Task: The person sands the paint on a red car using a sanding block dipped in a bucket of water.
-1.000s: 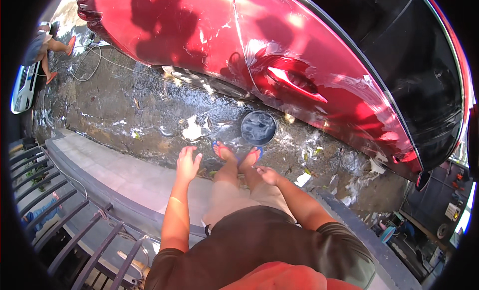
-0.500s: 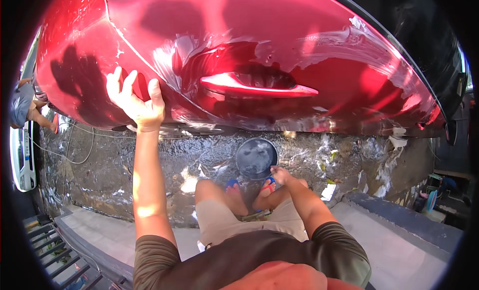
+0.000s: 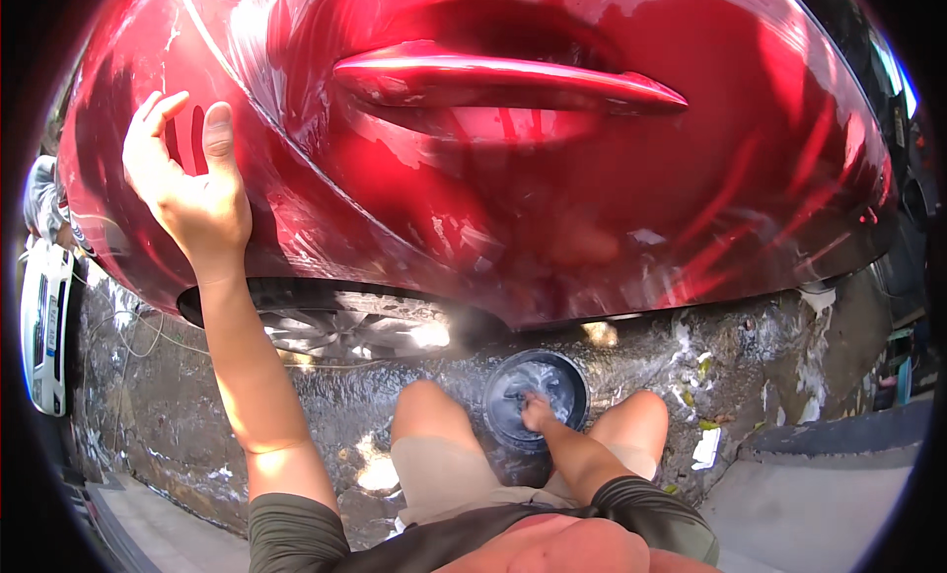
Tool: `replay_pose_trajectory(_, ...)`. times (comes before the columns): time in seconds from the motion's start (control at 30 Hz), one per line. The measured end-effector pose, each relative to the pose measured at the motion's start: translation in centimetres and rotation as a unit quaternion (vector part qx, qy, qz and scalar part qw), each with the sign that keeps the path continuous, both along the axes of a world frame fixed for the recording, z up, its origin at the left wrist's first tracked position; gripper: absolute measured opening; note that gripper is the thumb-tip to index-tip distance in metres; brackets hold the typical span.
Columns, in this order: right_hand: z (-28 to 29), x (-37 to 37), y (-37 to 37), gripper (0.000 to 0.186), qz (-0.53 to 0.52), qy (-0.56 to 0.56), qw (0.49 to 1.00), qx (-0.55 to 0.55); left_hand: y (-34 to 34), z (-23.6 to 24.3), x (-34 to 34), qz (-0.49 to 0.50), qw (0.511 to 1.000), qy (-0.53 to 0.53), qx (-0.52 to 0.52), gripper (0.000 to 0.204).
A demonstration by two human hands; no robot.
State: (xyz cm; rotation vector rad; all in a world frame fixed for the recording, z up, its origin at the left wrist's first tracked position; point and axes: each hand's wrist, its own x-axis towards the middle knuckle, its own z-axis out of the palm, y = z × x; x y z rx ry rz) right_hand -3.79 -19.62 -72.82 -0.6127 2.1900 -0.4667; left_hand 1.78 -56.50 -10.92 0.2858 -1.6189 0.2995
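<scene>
A glossy red car (image 3: 740, 179) fills the upper view, with soapy streaks around its door handle (image 3: 508, 75). My left hand (image 3: 187, 179) is raised at the panel left of the handle, fingers apart and slightly bent; whether the fingertips touch the paint I cannot tell. My right hand (image 3: 536, 412) is down inside a dark round bucket (image 3: 576, 380) of cloudy, foamy water, fingers curled; what it holds, if anything, is hidden. The car's wheel (image 3: 345, 326) shows just beyond my bent knees.
Wet, foam-streaked concrete (image 3: 158, 425) lies around me, with a thin hose (image 3: 143, 351). A white vehicle's front (image 3: 44, 326) and another person's grey clothing (image 3: 41, 198) show at the left edge. A grey ledge (image 3: 819, 484) is at lower right.
My view has moved closer and lower to the red car. My left hand rose to the panel beside the handle. My right hand has reached down into the bucket.
</scene>
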Motion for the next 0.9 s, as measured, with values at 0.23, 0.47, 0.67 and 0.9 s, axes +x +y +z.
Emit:
replay_pose_trajectory(0.23,10.4,-5.4,-0.2,0.024,-0.353,-0.113,0.883,-0.287,-0.8,0.3,1.0,-0.027,1.0,-0.005,0.004,0.034)
replay_pose_trajectory(0.47,44.5,-10.8,-1.8,0.017,-0.208,0.221,0.796,-0.524,-0.1,0.0,1.1,0.008,1.0,0.003,0.007,0.03)
replay_pose_trajectory(0.67,65.0,-13.8,-9.4,0.026,0.035,0.447,0.619,-0.646,-0.4,0.1,1.1,0.02,1.0,0.01,0.016,0.031)
replay_pose_trajectory(0.9,70.4,-12.6,-16.6,0.029,0.195,0.67,0.562,-0.443,-1.4,-0.1,0.7,-0.031,0.999,0.043,0.012,0.03)
